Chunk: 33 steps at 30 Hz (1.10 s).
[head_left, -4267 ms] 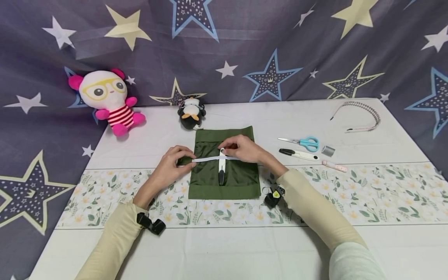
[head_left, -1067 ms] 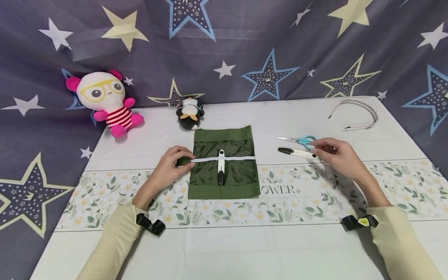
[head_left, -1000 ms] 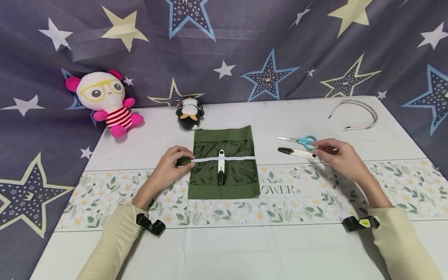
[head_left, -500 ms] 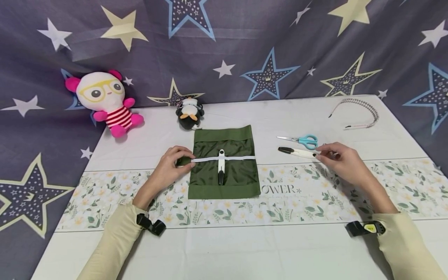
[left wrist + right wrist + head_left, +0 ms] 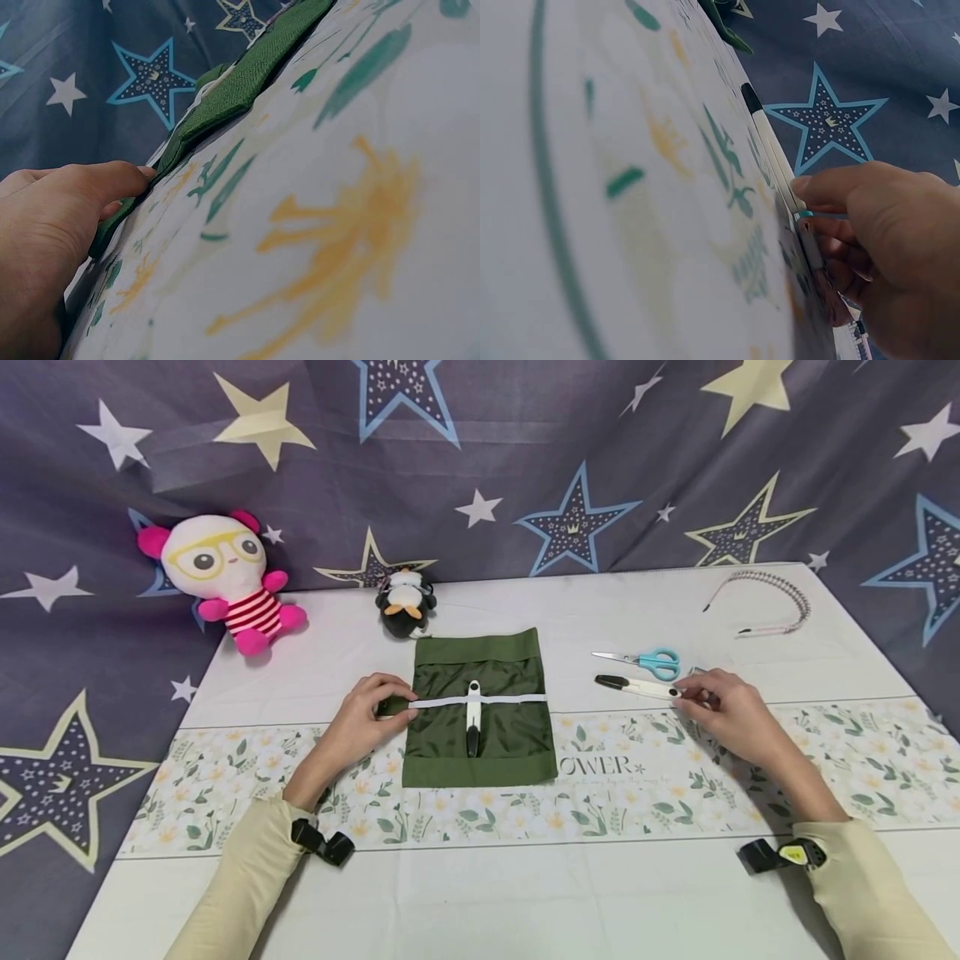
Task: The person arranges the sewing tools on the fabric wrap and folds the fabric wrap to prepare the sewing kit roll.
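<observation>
My left hand [image 5: 367,710] pinches the left edge of a dark green cloth [image 5: 480,771], where a narrow white strip [image 5: 442,702] starts and runs across to the right edge. Black-tipped white thread snips [image 5: 474,714] lie lengthwise at the middle of the cloth, crossing the strip. In the left wrist view, a green fold [image 5: 225,105] passes under my fingertips. My right hand [image 5: 735,714] has thumb and index finger round the ring end of a second pair of white thread snips [image 5: 637,686], which lies on the table. Its black tip points left.
Blue-handled scissors [image 5: 654,663] lie just behind the second snips. A grey thread spool [image 5: 696,671] is mostly hidden behind my right hand. A hairband [image 5: 798,597] lies back right; a penguin toy [image 5: 407,603] and a pink-and-white plush [image 5: 232,572] are back left.
My right hand has left the snips and strip on the cloth and gone right to the second snips, shifting slightly right there and uncovering the scissors' handle. The left hand stays put.
</observation>
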Each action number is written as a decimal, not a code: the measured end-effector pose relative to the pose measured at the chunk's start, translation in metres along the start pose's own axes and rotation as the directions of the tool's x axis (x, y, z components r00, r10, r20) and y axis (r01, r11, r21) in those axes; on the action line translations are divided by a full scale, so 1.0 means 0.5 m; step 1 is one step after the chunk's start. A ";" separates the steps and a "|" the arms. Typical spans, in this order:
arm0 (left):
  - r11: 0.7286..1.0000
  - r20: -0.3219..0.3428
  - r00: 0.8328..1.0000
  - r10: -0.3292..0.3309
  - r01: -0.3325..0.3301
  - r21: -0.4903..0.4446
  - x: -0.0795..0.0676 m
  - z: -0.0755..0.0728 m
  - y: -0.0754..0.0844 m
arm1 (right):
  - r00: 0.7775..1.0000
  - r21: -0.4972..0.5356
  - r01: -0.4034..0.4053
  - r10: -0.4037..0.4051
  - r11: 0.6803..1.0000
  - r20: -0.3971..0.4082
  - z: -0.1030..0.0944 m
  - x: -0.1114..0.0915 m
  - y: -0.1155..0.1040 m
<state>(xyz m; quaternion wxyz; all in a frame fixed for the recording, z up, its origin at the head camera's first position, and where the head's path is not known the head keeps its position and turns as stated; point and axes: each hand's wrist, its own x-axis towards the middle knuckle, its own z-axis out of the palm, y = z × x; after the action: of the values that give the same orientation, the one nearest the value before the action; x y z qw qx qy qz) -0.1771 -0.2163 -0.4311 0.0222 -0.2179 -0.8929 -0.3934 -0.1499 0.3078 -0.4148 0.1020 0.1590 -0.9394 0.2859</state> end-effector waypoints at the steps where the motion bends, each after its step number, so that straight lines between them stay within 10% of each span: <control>1: 1.000 0.001 1.000 -0.001 0.001 0.000 0.000 0.000 0.000 | 1.000 -0.007 0.005 -0.005 1.000 -0.005 0.001 0.000 -0.001; 33: 1.000 0.005 1.000 -0.010 0.010 -0.003 0.001 0.001 -0.001 | 0.998 -0.046 0.016 -0.019 0.999 -0.066 0.018 -0.002 -0.001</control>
<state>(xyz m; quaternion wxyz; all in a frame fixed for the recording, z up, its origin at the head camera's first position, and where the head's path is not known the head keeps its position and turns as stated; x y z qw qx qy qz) -0.1775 -0.2159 -0.4318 0.0177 -0.2146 -0.8934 -0.3944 -0.1497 0.3023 -0.4220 0.1394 0.1553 -0.9403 0.2689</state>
